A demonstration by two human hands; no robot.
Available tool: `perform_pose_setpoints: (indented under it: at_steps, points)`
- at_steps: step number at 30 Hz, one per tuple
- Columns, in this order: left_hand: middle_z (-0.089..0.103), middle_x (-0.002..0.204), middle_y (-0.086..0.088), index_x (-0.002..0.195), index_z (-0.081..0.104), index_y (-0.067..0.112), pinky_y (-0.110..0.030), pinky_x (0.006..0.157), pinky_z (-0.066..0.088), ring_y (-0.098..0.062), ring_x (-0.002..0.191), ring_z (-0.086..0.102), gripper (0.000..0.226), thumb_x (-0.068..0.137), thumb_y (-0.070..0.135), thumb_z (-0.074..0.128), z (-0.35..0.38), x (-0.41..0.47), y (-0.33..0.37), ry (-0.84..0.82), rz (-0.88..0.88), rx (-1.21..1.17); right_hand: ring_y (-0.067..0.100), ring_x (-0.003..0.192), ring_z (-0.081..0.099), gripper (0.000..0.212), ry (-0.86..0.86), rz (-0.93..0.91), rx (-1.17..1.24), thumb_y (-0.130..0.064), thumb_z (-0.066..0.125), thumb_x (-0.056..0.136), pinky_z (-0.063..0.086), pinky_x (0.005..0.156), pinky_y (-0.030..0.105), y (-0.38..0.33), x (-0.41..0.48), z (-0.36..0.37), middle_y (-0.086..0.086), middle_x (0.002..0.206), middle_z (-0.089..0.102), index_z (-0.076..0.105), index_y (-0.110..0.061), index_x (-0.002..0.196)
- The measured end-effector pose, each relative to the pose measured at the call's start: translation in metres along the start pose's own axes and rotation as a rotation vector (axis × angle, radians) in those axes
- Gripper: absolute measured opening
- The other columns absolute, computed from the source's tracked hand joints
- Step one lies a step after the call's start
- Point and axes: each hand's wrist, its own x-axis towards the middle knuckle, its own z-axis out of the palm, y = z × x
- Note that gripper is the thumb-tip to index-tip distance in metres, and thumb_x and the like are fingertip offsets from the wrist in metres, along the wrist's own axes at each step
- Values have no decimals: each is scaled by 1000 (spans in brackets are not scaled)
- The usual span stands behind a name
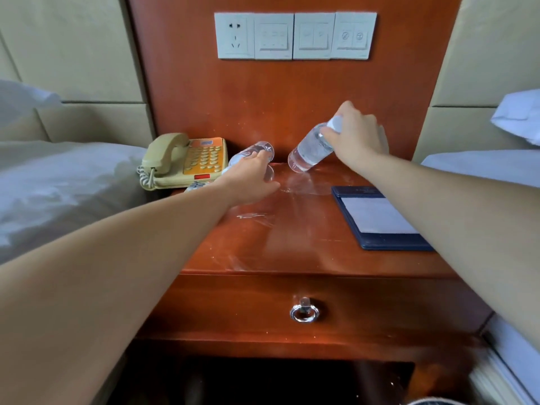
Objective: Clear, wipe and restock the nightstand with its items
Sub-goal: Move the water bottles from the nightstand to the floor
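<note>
Both forearms reach in from the bottom corners, over the nightstand's drawer (233, 305) and its ring pull (304, 309). Past them the surface (292, 238) shows pale smears and streaks, so wiping looks not yet done and this is probably the clearing step. A blue notepad folder (377, 220) lies flat on the right side.

Further back, the left hand (251, 178) grips a clear water bottle (257, 150) tipped almost on its side. The right hand (356, 138) holds a second bottle (309, 152) by its cap end, leaning with its base down at the surface. I cannot tell whether that base touches.

A telephone (187, 160) sits just beside the left hand, and a switch panel (295, 35) is on the backboard behind.

Risks, as I judge them: a smooth bottle held at the neck could slip out of a loose hold and roll onto the folder. Swinging the left bottle outward could knock the handset off its cradle.
</note>
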Motion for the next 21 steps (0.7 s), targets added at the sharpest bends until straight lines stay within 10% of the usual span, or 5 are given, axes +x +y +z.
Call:
perform_pose_setpoints:
  at_steps: [6, 11, 21]
  points:
    - [59, 126, -6, 139, 37, 9, -25, 90, 38, -21, 117, 53, 68, 86, 37, 70, -16, -20, 13, -14, -7, -111, 30, 92, 56, 37, 15, -83, 113, -45, 54, 94, 38, 68, 33, -32, -2, -46, 9, 104, 62, 61, -13, 112]
    - [55, 132, 0, 141, 36, 17, -44, 104, 42, -20, 121, 53, 88, 72, 55, 76, -20, -45, 20, -10, -10, -236, 22, 66, 47, 44, 11, -48, 161, -45, 59, 86, 26, 48, 31, -63, -8, -91, -1, 64, 45, 41, -15, 60]
    - [61, 123, 7, 130, 45, 22, -37, 96, 51, -11, 111, 59, 87, 63, 66, 79, -29, -92, 44, -19, -27, -656, 18, 71, 57, 33, 28, -30, 135, -47, 61, 78, 37, 51, 24, -91, -42, -134, -3, 76, 62, 66, -19, 94]
